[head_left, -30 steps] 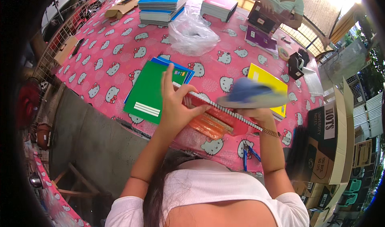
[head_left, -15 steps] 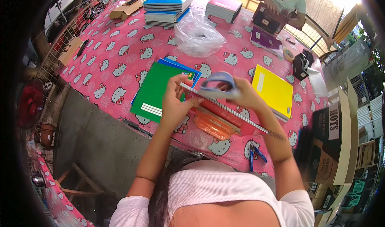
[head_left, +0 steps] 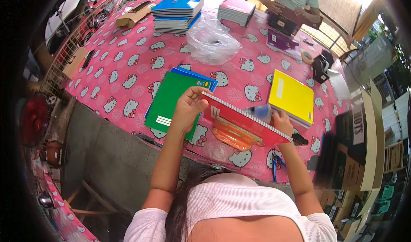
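Red notebook [head_left: 239, 118]: tilted on edge over bench [head_left: 141, 56], spiral uppermost; left hand [head_left: 191, 107] pinching its corner, apparently to steady it. Right hand [head_left: 282, 122]: partly hidden behind, at blurred blue object [head_left: 262, 112]; grip cannot be told.

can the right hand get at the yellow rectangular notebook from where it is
Probably yes: the right hand is close beside the near edge of the yellow rectangular notebook, with nothing visible between them. It seems to hold a blurred blue-grey object, though, so it may need freeing first.
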Demonstrator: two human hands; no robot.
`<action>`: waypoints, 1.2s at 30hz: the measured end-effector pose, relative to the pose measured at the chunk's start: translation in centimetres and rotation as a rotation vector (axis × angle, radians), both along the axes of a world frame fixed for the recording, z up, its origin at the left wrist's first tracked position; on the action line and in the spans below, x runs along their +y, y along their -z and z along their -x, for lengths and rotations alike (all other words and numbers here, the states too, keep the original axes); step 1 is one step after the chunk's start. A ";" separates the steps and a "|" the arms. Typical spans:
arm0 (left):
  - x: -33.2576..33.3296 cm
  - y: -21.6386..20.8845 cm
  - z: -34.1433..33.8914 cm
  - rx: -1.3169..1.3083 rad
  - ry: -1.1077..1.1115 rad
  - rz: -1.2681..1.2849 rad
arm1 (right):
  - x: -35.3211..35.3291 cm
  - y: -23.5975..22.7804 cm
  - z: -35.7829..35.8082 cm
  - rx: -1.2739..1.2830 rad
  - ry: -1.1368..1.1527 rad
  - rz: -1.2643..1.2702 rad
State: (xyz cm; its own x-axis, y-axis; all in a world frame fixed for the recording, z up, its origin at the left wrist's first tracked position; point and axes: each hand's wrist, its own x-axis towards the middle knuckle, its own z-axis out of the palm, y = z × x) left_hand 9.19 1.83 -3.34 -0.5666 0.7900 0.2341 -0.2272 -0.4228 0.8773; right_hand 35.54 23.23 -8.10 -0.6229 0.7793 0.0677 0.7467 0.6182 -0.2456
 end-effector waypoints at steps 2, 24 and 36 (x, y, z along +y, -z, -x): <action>0.9 0.5 0.6 -0.010 0.018 -0.022 | -0.5 3.3 -3.1 0.061 -0.154 0.005; 5.5 -7.8 -9.7 0.844 -0.160 -0.341 | -17.8 -17.2 -0.6 0.524 0.014 -0.133; 4.4 -7.2 -9.5 0.920 -0.152 -0.415 | -14.9 -14.9 -3.4 1.001 -0.048 1.305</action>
